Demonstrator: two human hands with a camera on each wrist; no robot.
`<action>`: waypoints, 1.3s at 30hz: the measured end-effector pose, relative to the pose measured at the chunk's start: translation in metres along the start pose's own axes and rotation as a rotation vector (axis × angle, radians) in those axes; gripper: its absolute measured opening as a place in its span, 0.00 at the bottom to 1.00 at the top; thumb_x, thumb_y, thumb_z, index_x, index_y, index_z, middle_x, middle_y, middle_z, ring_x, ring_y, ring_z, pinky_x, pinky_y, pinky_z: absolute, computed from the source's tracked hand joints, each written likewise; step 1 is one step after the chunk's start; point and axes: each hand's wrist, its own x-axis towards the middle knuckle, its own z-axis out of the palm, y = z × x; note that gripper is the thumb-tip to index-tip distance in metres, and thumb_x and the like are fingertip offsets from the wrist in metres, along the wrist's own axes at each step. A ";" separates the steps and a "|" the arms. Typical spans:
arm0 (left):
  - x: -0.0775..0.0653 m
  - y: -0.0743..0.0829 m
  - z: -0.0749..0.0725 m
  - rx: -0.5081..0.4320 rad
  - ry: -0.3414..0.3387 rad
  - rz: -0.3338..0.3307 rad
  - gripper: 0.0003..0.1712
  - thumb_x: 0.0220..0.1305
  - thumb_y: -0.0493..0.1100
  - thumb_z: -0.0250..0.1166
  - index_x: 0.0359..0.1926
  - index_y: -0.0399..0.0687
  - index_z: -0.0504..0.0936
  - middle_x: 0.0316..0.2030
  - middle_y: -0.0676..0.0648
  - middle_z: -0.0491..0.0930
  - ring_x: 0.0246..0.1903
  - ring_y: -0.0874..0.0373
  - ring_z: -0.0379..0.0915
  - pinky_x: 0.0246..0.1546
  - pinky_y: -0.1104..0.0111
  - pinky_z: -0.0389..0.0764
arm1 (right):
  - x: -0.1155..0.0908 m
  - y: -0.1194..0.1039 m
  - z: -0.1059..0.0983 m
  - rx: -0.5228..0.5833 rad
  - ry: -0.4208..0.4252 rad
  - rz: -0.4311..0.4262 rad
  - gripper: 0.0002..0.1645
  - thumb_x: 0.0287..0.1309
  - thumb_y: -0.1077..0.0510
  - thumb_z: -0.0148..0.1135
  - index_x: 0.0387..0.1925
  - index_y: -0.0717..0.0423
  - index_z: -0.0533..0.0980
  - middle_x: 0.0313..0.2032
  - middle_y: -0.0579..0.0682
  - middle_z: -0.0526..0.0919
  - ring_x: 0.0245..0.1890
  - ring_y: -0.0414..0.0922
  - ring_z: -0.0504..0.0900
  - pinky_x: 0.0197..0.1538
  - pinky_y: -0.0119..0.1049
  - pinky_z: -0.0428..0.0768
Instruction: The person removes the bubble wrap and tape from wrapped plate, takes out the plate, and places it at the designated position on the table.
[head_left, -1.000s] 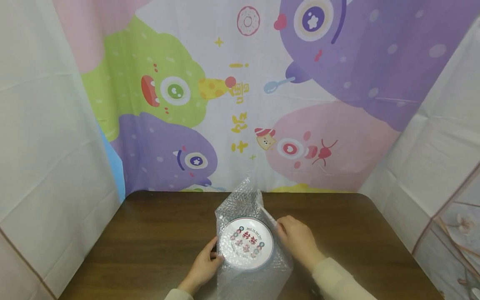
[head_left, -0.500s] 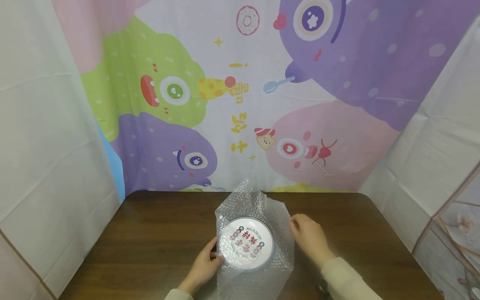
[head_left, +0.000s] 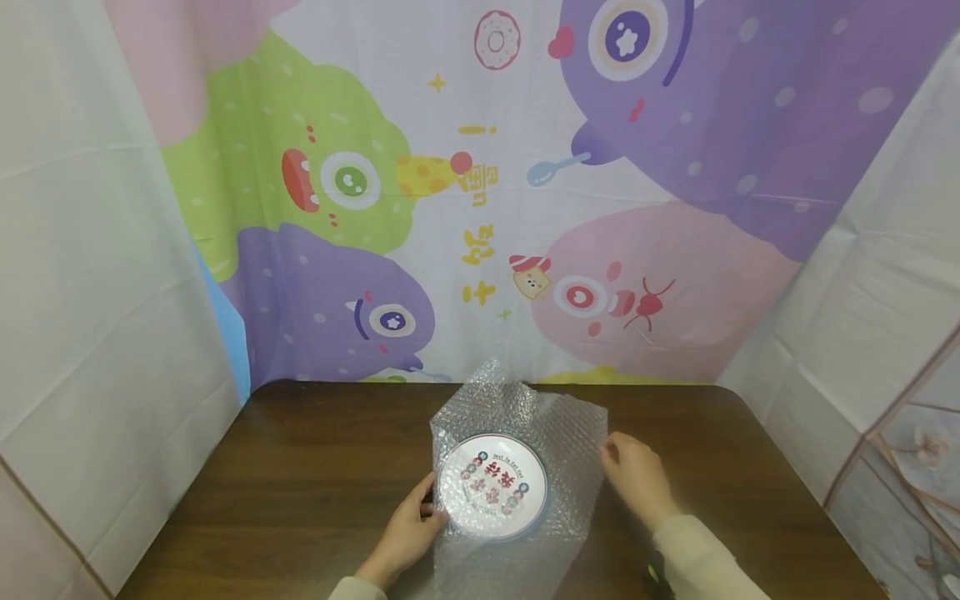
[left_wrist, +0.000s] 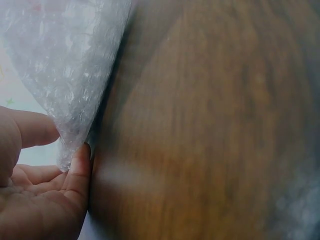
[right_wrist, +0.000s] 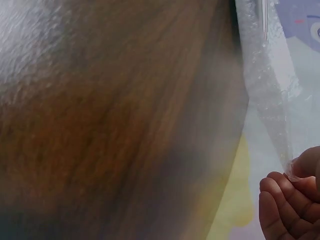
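A round white plate (head_left: 491, 492) with red characters and small printed pictures lies in clear bubble wrap (head_left: 573, 442) near the table's front. My left hand (head_left: 408, 529) grips the wrapped plate's left side, thumb on one face and fingers on the other; the left wrist view shows the bubble wrap (left_wrist: 75, 65) between them. With thumb and fingers, my right hand (head_left: 639, 477) pinches the outer right edge of the wrap, which is spread away from the plate. In the right wrist view the wrap (right_wrist: 270, 95) narrows to a corner at the fingertips.
The dark wooden table (head_left: 300, 483) extends on both sides of the plate. A curtain (head_left: 480, 333) with cartoon monsters hangs at its back edge, and pale sheets (head_left: 847, 317) flank it. A small dark item shows beside the right sleeve (head_left: 697, 546).
My right hand has moved right and toward me, drawing the wrap's flap outward so that it lies flatter and wider beside the plate. The left hand has stayed still.
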 end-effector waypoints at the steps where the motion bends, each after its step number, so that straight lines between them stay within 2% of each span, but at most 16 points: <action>1: 0.000 0.000 0.000 0.001 0.001 0.002 0.40 0.61 0.34 0.62 0.72 0.33 0.58 0.62 0.29 0.69 0.49 0.46 0.75 0.41 0.62 0.80 | 0.000 0.001 0.000 -0.001 -0.008 0.009 0.04 0.57 0.62 0.63 0.32 0.60 0.80 0.31 0.55 0.86 0.27 0.49 0.81 0.36 0.48 0.80; 7: 0.000 0.000 0.000 0.005 0.005 0.018 0.40 0.60 0.34 0.62 0.72 0.32 0.58 0.59 0.29 0.71 0.48 0.46 0.76 0.40 0.64 0.79 | 0.001 0.008 0.001 0.009 -0.084 0.070 0.05 0.58 0.60 0.61 0.32 0.60 0.80 0.27 0.52 0.84 0.22 0.43 0.74 0.30 0.41 0.76; 15: 0.000 0.000 0.000 0.001 -0.003 0.013 0.40 0.61 0.34 0.62 0.72 0.32 0.57 0.60 0.28 0.70 0.49 0.45 0.75 0.41 0.62 0.80 | 0.000 0.016 0.003 0.019 -0.155 0.116 0.06 0.58 0.60 0.60 0.30 0.60 0.78 0.22 0.49 0.79 0.19 0.41 0.70 0.25 0.35 0.72; 22: -0.001 0.000 0.000 0.007 -0.003 0.018 0.40 0.60 0.34 0.62 0.72 0.31 0.58 0.61 0.27 0.69 0.50 0.44 0.75 0.42 0.60 0.80 | -0.002 0.022 0.006 0.015 -0.205 0.143 0.07 0.57 0.60 0.59 0.29 0.60 0.78 0.20 0.48 0.78 0.19 0.42 0.71 0.25 0.36 0.71; 28: -0.001 -0.001 0.000 0.010 -0.004 0.019 0.40 0.60 0.34 0.62 0.72 0.31 0.57 0.60 0.28 0.70 0.50 0.44 0.76 0.42 0.61 0.80 | -0.001 0.027 0.009 0.021 -0.270 0.201 0.07 0.57 0.59 0.58 0.25 0.58 0.77 0.19 0.47 0.74 0.19 0.43 0.69 0.25 0.36 0.68; 34: -0.001 -0.001 0.000 0.000 -0.007 0.018 0.40 0.61 0.35 0.62 0.72 0.32 0.57 0.60 0.28 0.70 0.49 0.45 0.76 0.41 0.62 0.80 | 0.000 0.030 0.012 0.018 -0.293 0.216 0.08 0.56 0.58 0.58 0.24 0.56 0.75 0.19 0.47 0.74 0.20 0.43 0.69 0.25 0.36 0.67; 39: -0.001 -0.003 0.000 -0.007 -0.013 0.022 0.41 0.61 0.34 0.62 0.72 0.32 0.57 0.57 0.29 0.72 0.48 0.46 0.76 0.40 0.64 0.79 | -0.001 0.030 0.011 -0.003 -0.302 0.219 0.11 0.53 0.59 0.58 0.19 0.54 0.70 0.17 0.46 0.70 0.19 0.43 0.67 0.24 0.36 0.64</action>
